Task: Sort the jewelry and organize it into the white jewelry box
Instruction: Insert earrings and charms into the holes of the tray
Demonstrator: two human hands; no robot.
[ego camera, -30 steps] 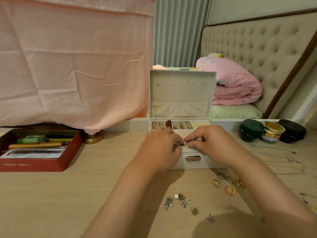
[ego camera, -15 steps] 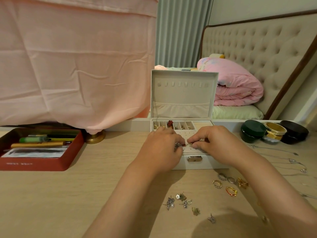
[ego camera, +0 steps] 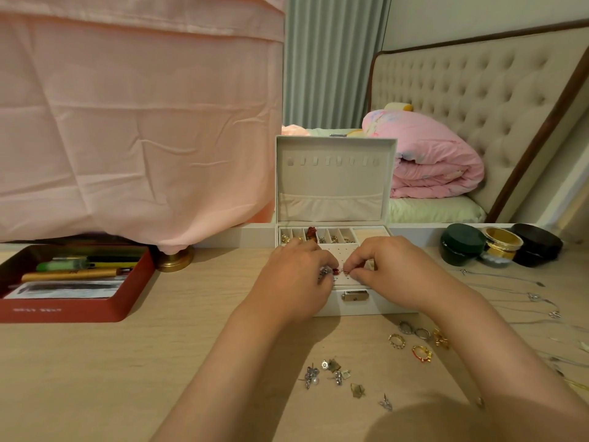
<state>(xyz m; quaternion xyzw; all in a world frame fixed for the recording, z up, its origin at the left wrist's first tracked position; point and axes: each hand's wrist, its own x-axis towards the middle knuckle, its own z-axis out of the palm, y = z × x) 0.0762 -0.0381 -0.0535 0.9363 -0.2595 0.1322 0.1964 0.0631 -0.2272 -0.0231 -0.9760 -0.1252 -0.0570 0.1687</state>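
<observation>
Nearest, below both wrists: about 7 loose earrings [ego camera: 334, 374] on the desk [ego camera: 127, 362]. Just right of them, under the right forearm, 5 rings [ego camera: 414, 341].

Left hand [ego camera: 296, 275]: fingers curled, pinching a silver earring [ego camera: 325, 272] at the tips.

Right hand [ego camera: 392, 269]: thumb and forefinger pressed together on a small red earring [ego camera: 335, 270]. Fingertips of both hands almost meet over the perforated stud panel [ego camera: 339, 255] of the white jewelry box [ego camera: 331, 186].

Beyond the knuckles: narrow compartments [ego camera: 331, 239], several already holding pieces. Lid upright behind.

Step, as judged: seating earrings in the panel. Next move calls for lining the post up with 1 hole; contact is too small to confirm.
</observation>
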